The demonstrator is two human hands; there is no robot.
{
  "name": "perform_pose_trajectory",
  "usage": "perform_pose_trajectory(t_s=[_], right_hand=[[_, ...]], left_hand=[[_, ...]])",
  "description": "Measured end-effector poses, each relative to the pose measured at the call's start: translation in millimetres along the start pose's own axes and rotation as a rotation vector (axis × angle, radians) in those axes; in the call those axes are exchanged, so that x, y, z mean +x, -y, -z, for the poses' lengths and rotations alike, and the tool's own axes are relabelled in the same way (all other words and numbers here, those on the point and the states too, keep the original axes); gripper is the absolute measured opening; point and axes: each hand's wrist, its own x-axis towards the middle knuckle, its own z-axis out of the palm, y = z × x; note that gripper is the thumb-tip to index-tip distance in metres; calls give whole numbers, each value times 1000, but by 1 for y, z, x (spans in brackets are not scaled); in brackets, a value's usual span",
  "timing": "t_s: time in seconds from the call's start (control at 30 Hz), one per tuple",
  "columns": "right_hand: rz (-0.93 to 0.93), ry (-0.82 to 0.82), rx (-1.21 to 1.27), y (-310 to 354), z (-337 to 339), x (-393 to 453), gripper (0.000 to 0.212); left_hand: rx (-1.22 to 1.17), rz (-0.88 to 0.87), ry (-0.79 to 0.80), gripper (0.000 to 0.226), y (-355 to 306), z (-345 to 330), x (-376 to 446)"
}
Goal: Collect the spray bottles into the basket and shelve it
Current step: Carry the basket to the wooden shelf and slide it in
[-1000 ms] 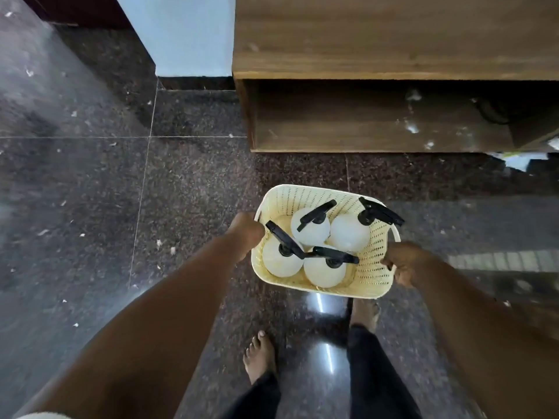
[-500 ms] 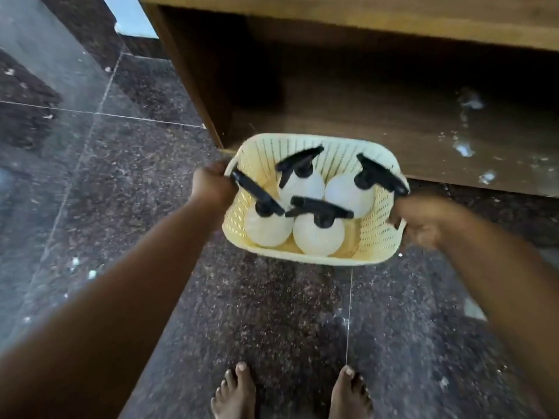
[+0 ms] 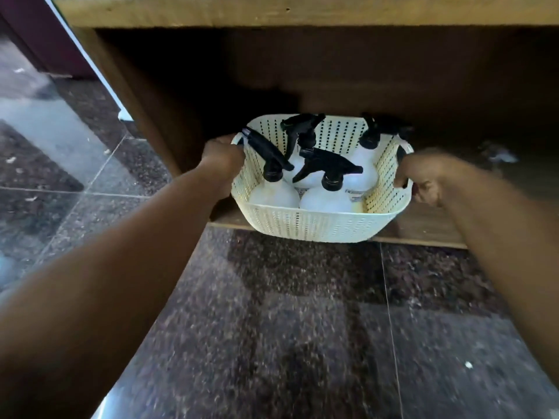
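A cream perforated plastic basket [image 3: 314, 225] holds several white spray bottles [image 3: 328, 199] with black trigger heads. My left hand [image 3: 222, 160] grips the basket's left handle and my right hand [image 3: 425, 173] grips its right handle. The basket is at the mouth of a low wooden shelf [image 3: 429, 228], its far half inside the dark opening and its near wall hanging over the shelf's front edge. Whether its bottom touches the board I cannot tell.
The shelf's left side panel [image 3: 142, 116] stands just left of my left hand. The wooden top board [image 3: 272, 13] runs overhead. Pale scraps [image 3: 499, 154] lie on the shelf to the right. Dark polished stone floor [image 3: 287, 328] spreads below.
I have come closer and lower to the shelf. The basket, held in both hands, has moved forward from above the floor into the shelf opening.
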Motion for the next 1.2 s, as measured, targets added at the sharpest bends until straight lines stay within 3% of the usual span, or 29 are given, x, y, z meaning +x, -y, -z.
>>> perform_pose_trajectory(t_s=[0.07, 0.13, 0.2, 0.27, 0.3, 0.37, 0.4, 0.57, 0.7, 0.9, 1.0, 1.2], right_hand=[[61, -134, 120, -7, -9, -1, 14], [198, -308, 329, -21, -22, -12, 38], [539, -507, 405, -44, -40, -36, 57], [909, -588, 41, -69, -59, -65, 69], [1037, -572, -217, -83, -69, -72, 73], [1204, -500, -649, -105, -90, -77, 74], [1252, -506, -781, -112, -98, -75, 74], [1300, -697, -966, -109, -103, -44, 85], [1304, -730, -972, -100, -104, -32, 85], [1224, -651, -1014, -59, -107, -11, 76], [1136, -537, -1054, -36, -106, 7, 78], [969, -263, -1128, 19, -103, 22, 107]], left_hand=[[-84, -46, -10, 24, 2, -3, 3], [-215, -145, -50, 24, 12, 0, -1], [-185, -445, -247, 47, 40, 5, -16], [308, -838, -389, 74, 74, 3, -50], [584, -996, -358, 80, 92, -4, -61], [996, -1153, -227, 82, 126, -23, -74], [1092, -1192, -213, 82, 137, -31, -71], [1115, -1306, -347, 88, 142, -42, -48], [1157, -1327, -387, 90, 138, -46, -37], [1275, -1162, -365, 84, 110, -55, -10], [1353, -1105, -272, 89, 89, -60, 7], [1425, -927, -125, 97, 47, -64, 32]])
